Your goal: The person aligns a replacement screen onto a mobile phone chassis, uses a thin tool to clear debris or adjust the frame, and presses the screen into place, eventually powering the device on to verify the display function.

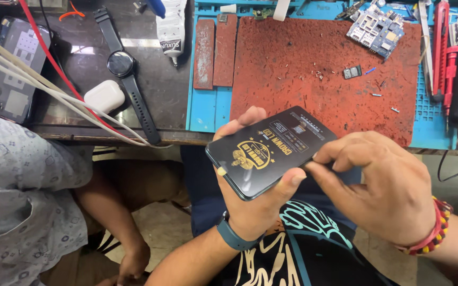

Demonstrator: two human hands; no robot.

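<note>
My left hand cradles a black smartphone from beneath, thumb clamped along its near edge and fingertips curling over the far edge, screen up and tilted over my lap just in front of the workbench edge. My right hand closes in from the right, thumb and forefinger pinched narrow at the phone's right edge, touching the gold-printed protective film that covers the glass. A blue band circles my left wrist; a red beaded bracelet circles my right. Beyond the phone, a rust-red work pad lies on a blue repair mat, scattered with tiny screws, a blue circuit board at its far corner. To the left on the dark bench sit a black wristwatch, a white earbud case and another phone. A person in a patterned grey shirt sits just beside me.
</note>
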